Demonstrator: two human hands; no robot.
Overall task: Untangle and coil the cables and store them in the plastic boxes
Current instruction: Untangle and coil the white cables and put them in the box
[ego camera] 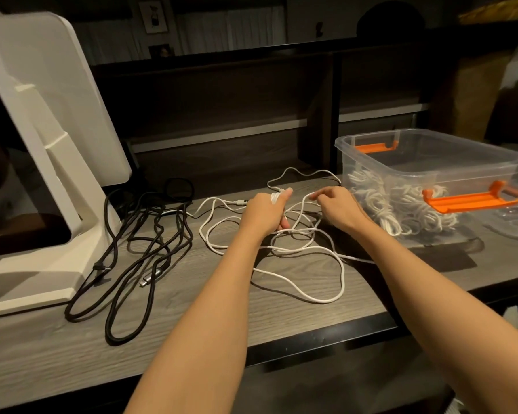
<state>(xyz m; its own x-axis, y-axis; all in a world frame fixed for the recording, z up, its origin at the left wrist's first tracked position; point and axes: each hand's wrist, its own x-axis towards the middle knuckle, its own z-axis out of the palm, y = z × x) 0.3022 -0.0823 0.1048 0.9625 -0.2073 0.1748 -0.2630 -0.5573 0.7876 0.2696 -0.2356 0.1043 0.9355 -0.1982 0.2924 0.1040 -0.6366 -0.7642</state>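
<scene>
On the desk (192, 318), white cable (308, 294) gripped in left hand (265, 212), pinched by right hand (337, 206).

Both bare forearms reach forward from the bottom edge, converging toward centre. Left hand (265, 212) back-up, fingers curled under, thumb stretched forward along the top, gripping a bundle of white cable (281, 249) turns. Right hand (337, 206) just beside it, slightly apart, back-up, wrist bent a bit, fingers curled with tips pinching a strand of the same cable. Left forearm lies over loose loops; right forearm angles in from lower right.
</scene>
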